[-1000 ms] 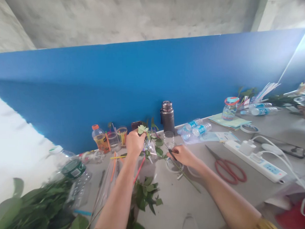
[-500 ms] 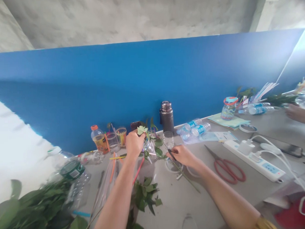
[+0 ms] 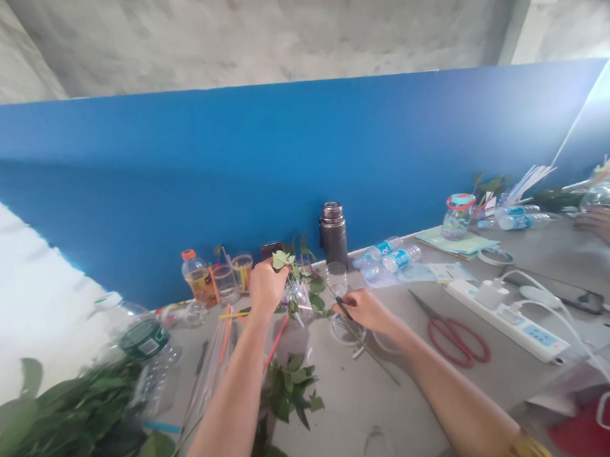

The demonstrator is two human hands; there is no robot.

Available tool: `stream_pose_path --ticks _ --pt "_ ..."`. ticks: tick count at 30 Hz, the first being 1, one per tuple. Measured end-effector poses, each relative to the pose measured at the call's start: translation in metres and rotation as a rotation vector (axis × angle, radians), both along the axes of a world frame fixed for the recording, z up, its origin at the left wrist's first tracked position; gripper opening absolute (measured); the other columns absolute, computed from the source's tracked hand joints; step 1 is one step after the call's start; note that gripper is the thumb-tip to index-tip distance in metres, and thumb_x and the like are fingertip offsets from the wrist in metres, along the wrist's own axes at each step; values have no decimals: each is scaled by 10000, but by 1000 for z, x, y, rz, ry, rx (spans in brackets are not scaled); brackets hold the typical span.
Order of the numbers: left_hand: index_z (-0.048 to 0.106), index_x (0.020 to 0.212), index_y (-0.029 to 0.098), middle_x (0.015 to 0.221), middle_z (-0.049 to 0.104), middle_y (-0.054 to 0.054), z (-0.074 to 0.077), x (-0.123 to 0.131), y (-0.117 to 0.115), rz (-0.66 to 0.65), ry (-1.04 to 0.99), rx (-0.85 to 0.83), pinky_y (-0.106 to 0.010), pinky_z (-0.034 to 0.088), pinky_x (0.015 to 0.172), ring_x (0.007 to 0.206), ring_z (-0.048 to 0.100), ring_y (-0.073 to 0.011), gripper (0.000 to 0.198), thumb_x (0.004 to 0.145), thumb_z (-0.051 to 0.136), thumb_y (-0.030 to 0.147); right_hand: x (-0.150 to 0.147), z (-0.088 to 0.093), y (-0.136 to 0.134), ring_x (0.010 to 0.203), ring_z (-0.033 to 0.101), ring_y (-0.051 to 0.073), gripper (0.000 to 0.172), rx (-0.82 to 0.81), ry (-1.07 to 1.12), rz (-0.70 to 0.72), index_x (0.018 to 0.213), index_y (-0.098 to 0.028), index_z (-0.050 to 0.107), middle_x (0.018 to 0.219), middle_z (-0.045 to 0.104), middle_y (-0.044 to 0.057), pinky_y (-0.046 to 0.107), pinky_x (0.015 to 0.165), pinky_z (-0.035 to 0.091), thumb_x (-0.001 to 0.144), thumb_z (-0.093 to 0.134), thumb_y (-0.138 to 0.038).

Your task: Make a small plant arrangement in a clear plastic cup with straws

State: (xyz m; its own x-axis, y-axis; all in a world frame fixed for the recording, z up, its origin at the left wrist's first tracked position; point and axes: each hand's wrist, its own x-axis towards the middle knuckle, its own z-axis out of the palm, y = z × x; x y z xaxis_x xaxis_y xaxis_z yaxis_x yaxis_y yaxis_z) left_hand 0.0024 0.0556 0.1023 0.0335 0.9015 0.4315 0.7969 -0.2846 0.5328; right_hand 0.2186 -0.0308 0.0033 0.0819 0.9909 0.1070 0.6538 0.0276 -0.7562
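Note:
My left hand is closed around a leafy green stem, which rises above my fingers. My right hand pinches a long green stem with a dark tip showing by my fingers. The stem runs down and to the right across the table. Between my hands stands a clear plastic wrapping among leaves. A small clear plastic cup sits just beyond my right hand. Loose leaves lie under my left forearm.
A grey table runs along a blue wall, holding a dark thermos, water bottles, red-handled scissors and a white power strip. A co-worker's hand reaches in at right. A leafy bunch fills the lower left.
The co-worker's hand has moved left, toward the clear bottle at the far right. My own hands have barely shifted, and the view has drifted only slightly.

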Motion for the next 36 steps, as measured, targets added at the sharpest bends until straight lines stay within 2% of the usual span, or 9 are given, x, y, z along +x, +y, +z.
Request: stream_pose_path --ticks 6,14,20,24,32,36 --pt "783 896 183 848 777 -131 -2 0 2 -10 17 -6 -283 443 664 809 715 -260 219 833 653 348 -1 5 -3 542 380 109 443 5 1 -7 547 -193 487 538 465 -22 250 513 275 796 620 -533" --pt "769 875 196 873 782 -126 1 0 -2 -36 -8 -18 -291 462 697 833 721 -266 194 837 658 351 -2 1 -1 536 392 111 473 -18 -97 12 553 -191 499 540 467 -20 254 511 268 819 637 -557" --pt "774 902 193 870 775 -133 0 2 -3 -50 73 -84 -303 471 711 821 717 -265 188 833 670 334 -4 6 -5 518 418 119 437 -66 -220 -16 593 -187 588 568 540 7 269 513 268 829 668 -546" --pt "758 840 183 829 760 -128 -2 2 -2 -61 131 -120 -296 460 685 786 707 -256 170 833 664 325 -4 7 -6 507 397 116 441 -88 -224 -14 598 -190 594 555 526 3 268 506 262 830 660 -559" --pt "702 728 186 718 713 -61 -7 -2 4 -150 164 -112 -276 408 641 714 658 -208 99 772 679 271 -4 5 -5 492 379 109 471 -88 -254 -10 569 -187 577 541 512 2 271 502 253 833 655 -569" --pt "724 787 189 733 709 -20 -2 -9 3 -253 131 -103 -270 427 677 723 643 -189 97 733 692 263 -3 6 -5 509 420 119 486 -73 -267 -8 558 -188 569 555 536 11 274 510 258 833 656 -579"
